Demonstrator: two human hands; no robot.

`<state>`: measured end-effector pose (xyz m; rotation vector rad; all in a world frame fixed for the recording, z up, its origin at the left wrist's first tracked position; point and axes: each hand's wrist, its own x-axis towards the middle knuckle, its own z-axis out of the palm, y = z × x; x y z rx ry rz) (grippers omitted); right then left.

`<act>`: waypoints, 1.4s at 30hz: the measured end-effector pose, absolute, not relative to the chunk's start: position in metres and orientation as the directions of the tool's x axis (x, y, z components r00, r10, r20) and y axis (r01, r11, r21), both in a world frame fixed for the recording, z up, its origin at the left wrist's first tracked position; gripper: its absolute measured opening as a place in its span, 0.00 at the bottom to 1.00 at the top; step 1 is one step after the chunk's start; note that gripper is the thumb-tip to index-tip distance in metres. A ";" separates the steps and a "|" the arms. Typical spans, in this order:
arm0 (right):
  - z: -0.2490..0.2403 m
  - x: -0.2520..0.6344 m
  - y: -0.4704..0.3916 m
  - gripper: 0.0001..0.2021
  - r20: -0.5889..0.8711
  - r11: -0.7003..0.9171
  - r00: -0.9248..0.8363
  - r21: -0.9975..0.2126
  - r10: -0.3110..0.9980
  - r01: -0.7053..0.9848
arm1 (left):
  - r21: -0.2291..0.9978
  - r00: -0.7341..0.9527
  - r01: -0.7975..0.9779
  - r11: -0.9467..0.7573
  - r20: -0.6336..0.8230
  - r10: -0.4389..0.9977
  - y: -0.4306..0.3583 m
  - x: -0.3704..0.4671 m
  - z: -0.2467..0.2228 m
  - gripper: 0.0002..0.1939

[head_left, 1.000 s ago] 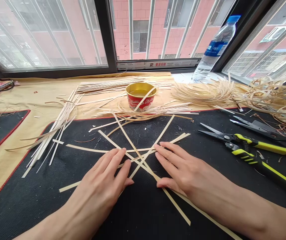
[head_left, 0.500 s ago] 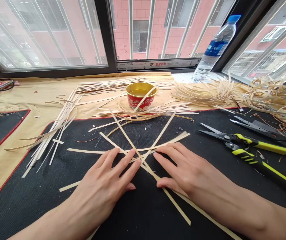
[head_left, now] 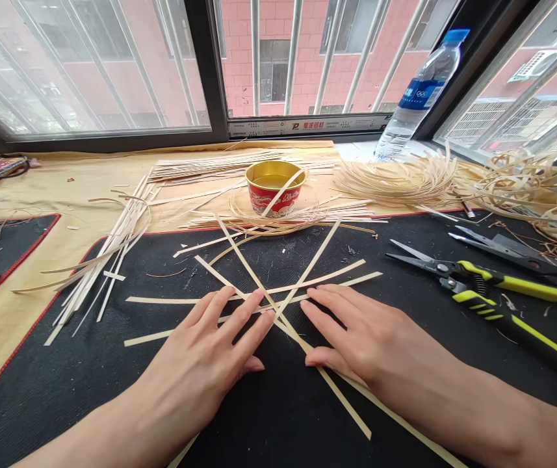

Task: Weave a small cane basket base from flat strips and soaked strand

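Observation:
Several flat pale bamboo-like strips cross one another in a star on the black mat. My left hand [head_left: 220, 338] lies over the crossing with its fingers spread, fingertips pressing on the strips. On the right, my right hand [head_left: 356, 331] rests with fingers stretched out and thumb apart, its fingertips at the near crosswise strip [head_left: 363, 278]. Beyond that runs the far crosswise strip [head_left: 336, 273], with a narrow gap between the two at the right. A diagonal strip [head_left: 341, 398] comes out between my hands toward me. My left fingers hide part of the crossing.
Yellow-and-black shears [head_left: 478, 286] lie on the mat [head_left: 268, 416] at right. Behind the strips stands a red-and-gold bowl [head_left: 274, 195]. Coiled strips [head_left: 400, 179], a strip bundle [head_left: 107, 260] and a tilted water bottle [head_left: 419, 97] surround the work area.
The near crosswise strip has turned: its left end moved away from me, its right end toward me. The far strip shifted slightly. Both hands stay nearly in place.

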<state>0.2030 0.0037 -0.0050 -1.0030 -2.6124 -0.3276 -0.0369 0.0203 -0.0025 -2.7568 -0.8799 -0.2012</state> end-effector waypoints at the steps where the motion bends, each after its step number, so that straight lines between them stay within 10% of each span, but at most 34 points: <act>1: -0.005 0.203 0.003 0.11 0.368 0.726 -0.699 0.086 0.613 0.682 | -0.185 0.808 0.586 -0.789 0.201 0.553 0.020 -0.037 -0.003 0.20; 11: -0.001 0.200 0.006 0.27 0.382 0.693 -0.694 0.168 0.610 0.701 | -0.169 0.802 0.594 -0.787 0.200 0.562 0.020 -0.036 -0.002 0.19; 42: -0.001 0.198 0.005 0.17 0.363 0.727 -0.692 0.055 0.624 0.684 | -0.154 0.784 0.609 -0.778 0.263 0.562 0.018 -0.035 -0.006 0.17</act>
